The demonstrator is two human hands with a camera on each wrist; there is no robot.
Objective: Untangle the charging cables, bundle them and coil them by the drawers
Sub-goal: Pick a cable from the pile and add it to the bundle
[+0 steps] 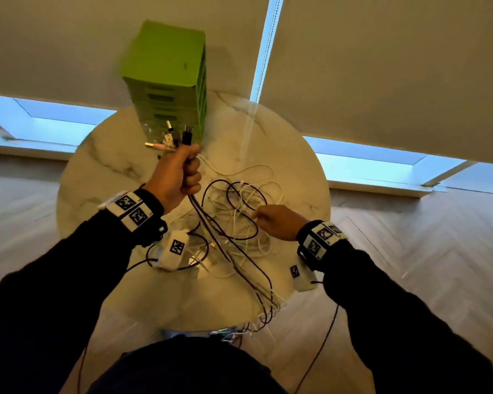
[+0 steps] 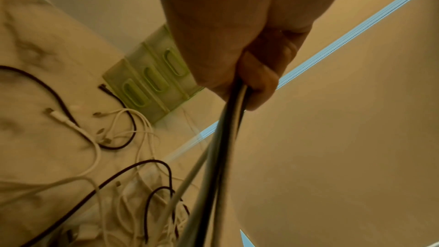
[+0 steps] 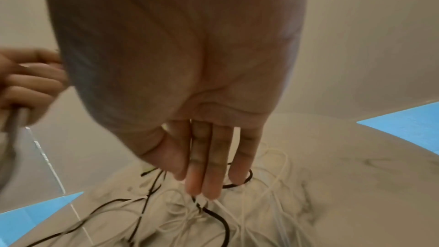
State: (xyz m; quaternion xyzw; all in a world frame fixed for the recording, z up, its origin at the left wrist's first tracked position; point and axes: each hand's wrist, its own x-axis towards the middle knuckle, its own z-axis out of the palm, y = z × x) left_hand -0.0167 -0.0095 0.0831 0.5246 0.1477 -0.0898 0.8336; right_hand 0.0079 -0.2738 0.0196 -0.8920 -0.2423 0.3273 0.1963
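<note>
Black and white charging cables (image 1: 239,214) lie tangled on a round marble table (image 1: 106,172). My left hand (image 1: 180,172) is raised above the table and grips a bundle of several cables (image 2: 228,119). Their plug ends (image 1: 180,137) stick up out of the fist, in front of the green drawers (image 1: 165,81). The bundle runs down from the fist and hangs over the table's near edge (image 1: 265,311). My right hand (image 1: 271,220) hovers over the tangle with straight fingers (image 3: 202,176) held together. Its fingertips are at a white cable (image 3: 225,211) and hold nothing.
The green drawer unit (image 2: 152,80) stands at the table's far edge, against roller blinds with a bead chain (image 1: 268,46). White tagged boxes dangle from both wrists (image 1: 174,248) (image 1: 299,274). Wooden floor surrounds the table. My left hand (image 3: 26,85) shows at the right wrist view's edge.
</note>
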